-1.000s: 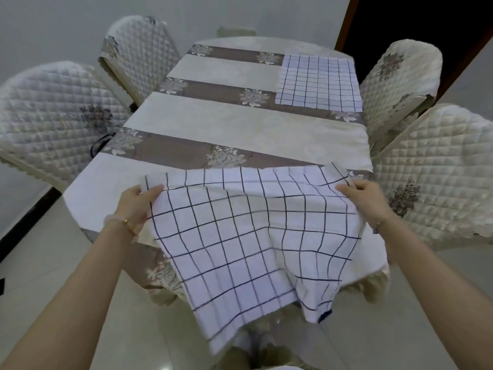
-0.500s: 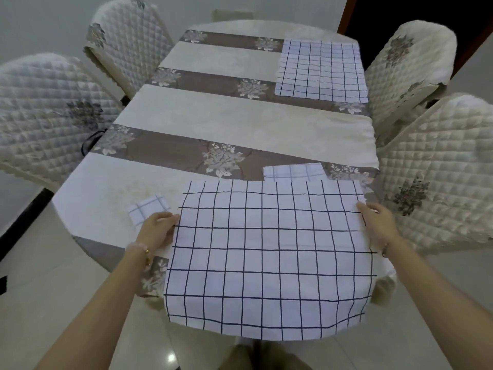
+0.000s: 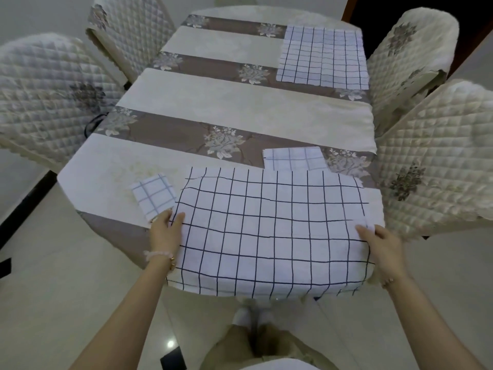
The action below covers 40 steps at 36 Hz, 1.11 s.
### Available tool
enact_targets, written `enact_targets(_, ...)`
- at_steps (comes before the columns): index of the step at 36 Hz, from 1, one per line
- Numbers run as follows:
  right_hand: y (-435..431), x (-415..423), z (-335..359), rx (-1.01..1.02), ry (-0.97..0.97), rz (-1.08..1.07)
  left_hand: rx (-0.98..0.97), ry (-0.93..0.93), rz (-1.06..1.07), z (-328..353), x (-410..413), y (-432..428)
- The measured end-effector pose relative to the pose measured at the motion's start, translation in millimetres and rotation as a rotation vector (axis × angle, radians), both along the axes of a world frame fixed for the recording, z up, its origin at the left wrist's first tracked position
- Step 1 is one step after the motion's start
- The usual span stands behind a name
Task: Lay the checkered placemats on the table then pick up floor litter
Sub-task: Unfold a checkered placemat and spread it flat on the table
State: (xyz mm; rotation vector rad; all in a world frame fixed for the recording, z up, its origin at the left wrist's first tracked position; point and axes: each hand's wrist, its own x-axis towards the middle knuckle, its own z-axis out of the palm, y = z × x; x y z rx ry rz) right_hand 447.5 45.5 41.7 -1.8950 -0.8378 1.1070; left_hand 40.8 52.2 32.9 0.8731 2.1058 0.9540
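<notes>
At the counter's (image 3: 240, 108) near end, presses flat, fingers straight, left hand (image 3: 165, 233) and right hand (image 3: 381, 244), on the overhanging checkered placemat's (image 3: 266, 231) side edges; seems soft, light, limp, likely best pinched at corners.

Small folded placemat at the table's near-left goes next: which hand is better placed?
Left, probably. The left hand rests on the left edge of the spread placemat, just beside the folded placemat; the right hand sits at the opposite edge.

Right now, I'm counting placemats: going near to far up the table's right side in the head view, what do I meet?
near placemat → folded placemat → far placemat
</notes>
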Motion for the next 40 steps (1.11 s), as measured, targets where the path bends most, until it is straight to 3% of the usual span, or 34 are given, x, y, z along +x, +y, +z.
enact_targets(7, -5, -18, 48, 0.219, -0.054, 0.023, 0.356, -0.002, 0.048, 27, -14, -32)
enact_targets(10, -1, -32, 64, 0.297, -0.06, 0.096, 0.429, -0.066, 0.149, 41, -27, -55)
enact_targets(17, 21, -107, 78, 0.374, 0.033, 0.348, 0.541, -0.028, 0.371, 60, -71, -123)
enact_targets(28, 3, -279, 69, 0.315, 0.205, 0.796, 0.497, 0.029, 0.799, 48, -146, -270)
enact_targets(40, -65, -460, 7, 0.038, 0.039, 1.126, 0.226, -0.077, 0.983, -4, -240, -394)
